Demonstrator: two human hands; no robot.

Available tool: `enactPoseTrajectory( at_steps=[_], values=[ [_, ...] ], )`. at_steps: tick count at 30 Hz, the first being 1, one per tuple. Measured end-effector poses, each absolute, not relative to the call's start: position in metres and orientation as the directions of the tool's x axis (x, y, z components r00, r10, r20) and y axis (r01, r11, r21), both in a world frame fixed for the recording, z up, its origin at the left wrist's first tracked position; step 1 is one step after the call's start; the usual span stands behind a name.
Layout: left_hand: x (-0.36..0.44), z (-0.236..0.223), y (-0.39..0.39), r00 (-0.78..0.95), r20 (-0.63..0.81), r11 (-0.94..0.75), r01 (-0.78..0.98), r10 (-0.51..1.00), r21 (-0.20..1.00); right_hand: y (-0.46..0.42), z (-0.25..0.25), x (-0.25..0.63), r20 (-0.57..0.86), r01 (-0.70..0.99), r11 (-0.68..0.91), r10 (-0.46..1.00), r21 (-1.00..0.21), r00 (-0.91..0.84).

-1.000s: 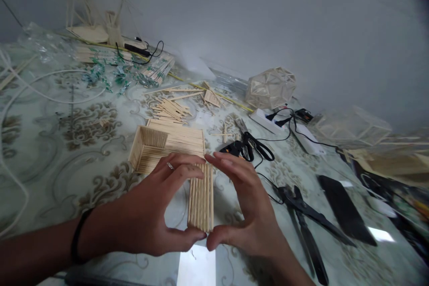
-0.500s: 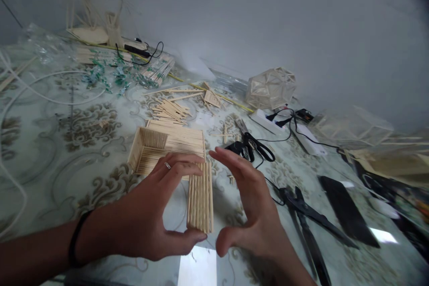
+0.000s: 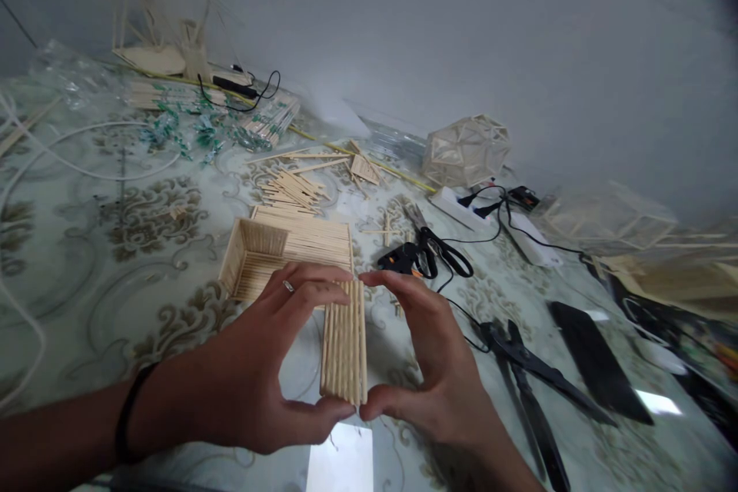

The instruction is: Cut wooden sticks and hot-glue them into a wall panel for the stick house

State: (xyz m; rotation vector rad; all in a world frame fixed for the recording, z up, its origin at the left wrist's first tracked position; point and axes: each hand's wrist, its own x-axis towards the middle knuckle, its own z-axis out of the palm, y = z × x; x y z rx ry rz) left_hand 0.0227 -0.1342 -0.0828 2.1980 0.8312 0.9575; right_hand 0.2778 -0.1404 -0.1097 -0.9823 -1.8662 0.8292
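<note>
A narrow panel of glued wooden sticks (image 3: pixel 342 346) is gripped end to end by my left hand (image 3: pixel 254 361), thumb at the near end and fingers at the far end. My right hand (image 3: pixel 438 361) curves along the panel's right side, its fingertips and thumb at the two right corners, seeming to touch them. Just beyond lies a larger stick-built piece (image 3: pixel 314 234) with a flat base and low walls at its left corner (image 3: pixel 234 257). My left fingers cover part of that base.
Loose sticks (image 3: pixel 294 191) lie behind the stick-built piece. To the right are black-handled scissors (image 3: pixel 435 246), a dark glue gun (image 3: pixel 399 257), large cutters (image 3: pixel 524 369), a black phone-like slab (image 3: pixel 600 361) and a power strip (image 3: pixel 458 207) with cables. Wrapped stick bundles (image 3: pixel 268 119) lie at the back left.
My right hand has moved left to the panel, its thumb and fingertips now at the panel's right corners. The left hand and the panel have barely shifted.
</note>
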Motion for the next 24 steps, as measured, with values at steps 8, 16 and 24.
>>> enactPoseTrajectory(
  at_steps=[8,16,24],
  values=[
    [0.023,-0.087,-0.132,0.571,0.425,-0.667,0.323,0.703,0.671,-0.141,-0.098,0.277,0.37,0.433,0.524,0.842,-0.733,-0.392],
    [0.024,-0.089,-0.131,0.592,0.394,-0.673,0.375,0.703,0.637,-0.134,-0.091,0.275,0.371,0.487,0.613,0.779,-0.622,-0.506],
    [0.024,-0.089,-0.132,0.592,0.398,-0.677,0.375,0.701,0.633,-0.134,-0.091,0.276,0.353,0.45,0.58,0.796,-0.679,-0.493]
  ],
)
